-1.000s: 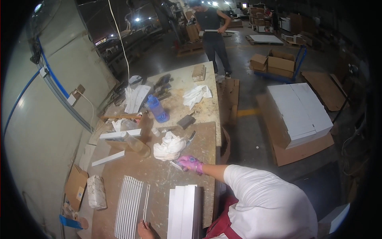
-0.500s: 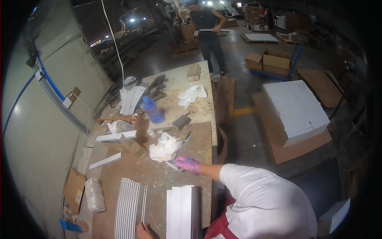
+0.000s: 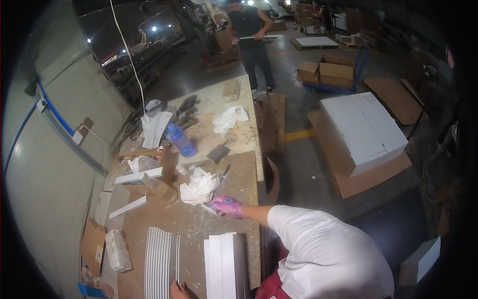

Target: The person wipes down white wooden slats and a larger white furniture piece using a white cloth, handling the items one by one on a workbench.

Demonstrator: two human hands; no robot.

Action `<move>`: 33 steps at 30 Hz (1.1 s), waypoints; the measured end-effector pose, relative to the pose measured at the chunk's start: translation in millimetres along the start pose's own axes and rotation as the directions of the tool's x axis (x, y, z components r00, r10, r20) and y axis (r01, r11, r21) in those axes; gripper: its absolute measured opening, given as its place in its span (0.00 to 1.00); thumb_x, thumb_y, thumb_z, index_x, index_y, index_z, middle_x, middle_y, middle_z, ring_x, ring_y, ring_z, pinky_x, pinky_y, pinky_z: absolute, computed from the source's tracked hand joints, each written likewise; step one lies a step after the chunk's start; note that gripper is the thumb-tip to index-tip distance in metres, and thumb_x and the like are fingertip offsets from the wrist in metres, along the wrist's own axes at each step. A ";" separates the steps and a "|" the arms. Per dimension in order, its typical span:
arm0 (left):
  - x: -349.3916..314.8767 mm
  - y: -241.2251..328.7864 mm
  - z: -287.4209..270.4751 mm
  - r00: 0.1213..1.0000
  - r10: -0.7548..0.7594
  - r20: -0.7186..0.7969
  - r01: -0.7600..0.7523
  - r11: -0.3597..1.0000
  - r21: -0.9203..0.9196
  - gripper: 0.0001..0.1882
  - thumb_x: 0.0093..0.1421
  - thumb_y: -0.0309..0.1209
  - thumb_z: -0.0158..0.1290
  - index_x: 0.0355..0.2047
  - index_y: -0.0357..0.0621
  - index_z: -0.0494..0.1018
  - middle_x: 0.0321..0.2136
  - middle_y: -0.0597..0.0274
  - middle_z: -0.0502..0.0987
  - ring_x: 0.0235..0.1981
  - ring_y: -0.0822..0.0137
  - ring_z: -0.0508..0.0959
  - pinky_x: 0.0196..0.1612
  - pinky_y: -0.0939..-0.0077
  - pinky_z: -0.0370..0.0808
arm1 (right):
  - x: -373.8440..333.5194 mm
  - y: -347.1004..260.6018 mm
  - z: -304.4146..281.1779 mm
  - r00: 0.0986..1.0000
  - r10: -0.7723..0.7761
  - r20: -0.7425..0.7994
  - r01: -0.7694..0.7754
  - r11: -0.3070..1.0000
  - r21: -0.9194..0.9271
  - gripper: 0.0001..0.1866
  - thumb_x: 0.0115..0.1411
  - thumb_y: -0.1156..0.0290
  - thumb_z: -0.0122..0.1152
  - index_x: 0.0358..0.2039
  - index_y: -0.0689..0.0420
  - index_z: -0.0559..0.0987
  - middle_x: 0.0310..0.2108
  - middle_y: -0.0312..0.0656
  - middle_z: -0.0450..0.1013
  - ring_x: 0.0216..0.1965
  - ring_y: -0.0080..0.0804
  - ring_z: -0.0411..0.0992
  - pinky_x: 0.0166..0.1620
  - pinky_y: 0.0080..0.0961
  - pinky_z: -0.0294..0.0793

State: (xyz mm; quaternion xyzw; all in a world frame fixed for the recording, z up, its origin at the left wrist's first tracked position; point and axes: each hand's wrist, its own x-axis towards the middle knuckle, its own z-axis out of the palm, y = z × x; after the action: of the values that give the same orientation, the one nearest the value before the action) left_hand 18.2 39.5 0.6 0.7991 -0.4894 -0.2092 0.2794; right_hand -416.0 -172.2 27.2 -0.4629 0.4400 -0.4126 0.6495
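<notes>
Thin white strip (image 3: 178, 256) lies left of, and apart from, the stack of white boards (image 3: 224, 264) on the worktop (image 3: 193, 224), its near end at the bare left hand (image 3: 179, 290), whose grip I cannot tell, while the pink-gloved right hand (image 3: 227, 206), beyond the stack's far end, is closed around a pale flat piece (image 3: 209, 210) too small to identify. Being slender, the strip might bend or skid into the row of white strips (image 3: 160, 264) farther left of the stack if pushed sideways at one end only
</notes>
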 end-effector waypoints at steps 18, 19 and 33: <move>-0.1 20.7 1.2 0.998 0.017 0.065 -0.026 0.990 0.141 0.21 0.66 0.38 0.38 0.53 0.37 0.66 0.49 0.48 0.71 0.51 0.54 0.69 0.55 0.64 0.63 | 5.0 14.2 -9.4 0.996 -0.085 -0.009 0.085 0.996 -0.013 0.22 0.61 0.63 0.51 0.52 0.60 0.69 0.44 0.41 0.70 0.35 0.27 0.70 0.38 0.22 0.73; -1.1 18.9 -0.7 0.998 0.014 0.066 -0.024 0.988 0.155 0.21 0.66 0.38 0.38 0.53 0.37 0.66 0.49 0.48 0.71 0.51 0.54 0.68 0.55 0.63 0.62 | 5.7 13.2 -6.8 0.998 -0.067 -0.007 0.067 0.998 -0.014 0.22 0.61 0.63 0.51 0.52 0.60 0.69 0.44 0.41 0.70 0.35 0.27 0.71 0.37 0.22 0.73; -16.3 28.5 -4.4 0.992 0.031 0.120 -0.058 0.970 0.234 0.21 0.66 0.39 0.38 0.54 0.42 0.65 0.52 0.48 0.67 0.55 0.52 0.64 0.61 0.58 0.54 | 10.1 30.7 -10.1 0.996 -0.012 -0.091 0.003 0.995 -0.098 0.20 0.61 0.60 0.50 0.50 0.57 0.72 0.37 0.38 0.71 0.34 0.26 0.71 0.35 0.21 0.73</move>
State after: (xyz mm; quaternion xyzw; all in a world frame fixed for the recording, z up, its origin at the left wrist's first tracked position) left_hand -5.2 44.8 23.5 0.8022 -0.5440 -0.1888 0.1578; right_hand -418.9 -177.1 -6.1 -0.4764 0.4874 -0.4135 0.6037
